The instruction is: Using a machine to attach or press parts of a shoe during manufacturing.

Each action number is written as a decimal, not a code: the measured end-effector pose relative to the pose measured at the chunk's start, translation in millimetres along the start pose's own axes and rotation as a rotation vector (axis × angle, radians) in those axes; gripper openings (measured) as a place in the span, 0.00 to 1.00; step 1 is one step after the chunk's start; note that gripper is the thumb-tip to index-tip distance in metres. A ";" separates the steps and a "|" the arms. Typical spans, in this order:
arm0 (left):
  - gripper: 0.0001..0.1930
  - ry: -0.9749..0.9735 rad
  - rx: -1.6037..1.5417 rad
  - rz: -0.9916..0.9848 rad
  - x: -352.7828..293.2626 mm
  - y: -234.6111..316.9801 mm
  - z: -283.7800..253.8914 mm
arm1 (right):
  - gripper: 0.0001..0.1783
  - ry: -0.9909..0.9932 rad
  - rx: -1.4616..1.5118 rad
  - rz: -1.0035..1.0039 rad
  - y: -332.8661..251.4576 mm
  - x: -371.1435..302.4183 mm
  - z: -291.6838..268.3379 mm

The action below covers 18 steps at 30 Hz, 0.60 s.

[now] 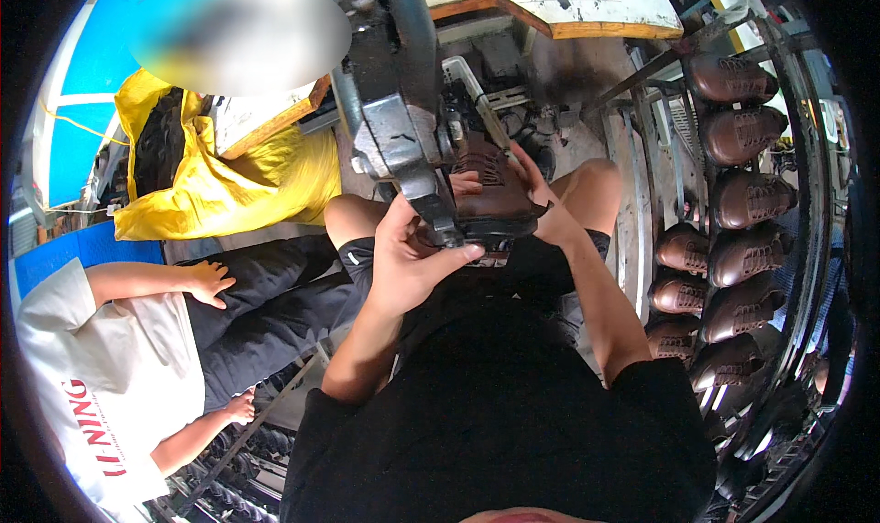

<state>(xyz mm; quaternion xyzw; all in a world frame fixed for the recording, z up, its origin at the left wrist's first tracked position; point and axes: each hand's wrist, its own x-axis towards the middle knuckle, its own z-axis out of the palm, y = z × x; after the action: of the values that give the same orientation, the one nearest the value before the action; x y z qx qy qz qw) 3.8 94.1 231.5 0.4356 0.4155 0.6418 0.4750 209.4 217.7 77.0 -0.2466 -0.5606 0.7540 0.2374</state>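
Observation:
A brown leather lace-up shoe (495, 198) with a dark sole edge is held between my two hands, beside the metal head of a dark machine (390, 124). My left hand (408, 262) reaches around the lower end of the machine head; its thumb lies along the near edge of the shoe and fingertips show on the upper. On the other side, my right hand (547, 209) is closed on the shoe, fingers stretched along its flank. The machine head covers the left part of the shoe, so the exact contact there is hidden.
A rack (642, 179) at the right carries several brown lace-up shoes (747, 198). At the left sits another person (119, 358) in a white shirt, near a yellow sheet (293, 179). A white-topped bench (614, 10) and a pale plastic basket (472, 88) stand beyond the machine.

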 end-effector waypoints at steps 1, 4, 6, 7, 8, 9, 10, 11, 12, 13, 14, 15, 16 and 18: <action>0.35 0.013 -0.032 -0.057 -0.7 1.3 -1.2 | 0.71 0.003 0.007 0.001 -6.1 0.4 -2.7; 0.34 0.028 -0.111 0.044 -1.1 -10.8 -1.7 | 0.67 -0.067 0.002 -0.025 -29.5 -2.9 -19.6; 0.34 0.031 -0.110 0.034 -0.5 -11.8 -1.2 | 0.62 -0.066 -0.212 0.014 -45.4 -9.9 -40.0; 0.35 0.034 -0.112 0.028 -0.3 -12.2 -1.6 | 0.62 -0.069 -0.209 0.012 -52.3 -13.2 -48.7; 0.35 0.038 -0.108 0.029 0.1 -12.9 -2.7 | 0.60 0.012 -0.447 0.098 -59.1 -16.3 -56.7; 0.35 0.042 -0.143 0.033 -0.2 -14.5 -3.1 | 0.59 0.097 -0.684 0.186 -66.6 -19.6 -63.0; 0.36 0.052 -0.174 0.036 -2.5 -14.4 -3.6 | 0.59 0.088 -0.682 0.187 -76.4 -20.0 -65.1; 0.36 0.122 -0.244 -0.042 -6.5 -9.0 -1.3 | 0.58 0.089 -0.572 0.087 -88.3 -18.6 -66.1; 0.36 0.127 -0.243 -0.037 -10.2 -13.0 -2.7 | 0.57 0.094 -0.466 -0.014 -99.2 -18.2 -70.0; 0.35 0.173 -0.272 -0.069 -14.8 -16.6 -7.1 | 0.57 0.078 -0.465 -0.020 -110.3 -17.6 -74.2; 0.35 0.222 -0.301 -0.098 -19.0 -19.9 -11.4 | 0.58 0.067 -0.530 -0.045 -121.4 -19.5 -79.0; 0.34 0.236 -0.343 -0.122 -19.3 -24.4 -14.6 | 0.58 0.060 -0.596 -0.076 -131.9 -20.1 -83.8; 0.34 0.250 -0.432 -0.125 -15.6 -19.6 -12.4 | 0.59 0.026 -0.674 -0.178 -143.7 -19.2 -85.6; 0.34 0.228 -0.412 -0.128 -15.4 -22.6 -16.6 | 0.61 0.016 -0.716 -0.242 -150.5 -24.2 -93.1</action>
<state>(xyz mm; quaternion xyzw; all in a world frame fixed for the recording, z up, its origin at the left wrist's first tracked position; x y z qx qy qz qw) -3.8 81.8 203.0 0.2272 0.3534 0.7267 0.5435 299.6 309.0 201.2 -0.2519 -0.8119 0.4748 0.2278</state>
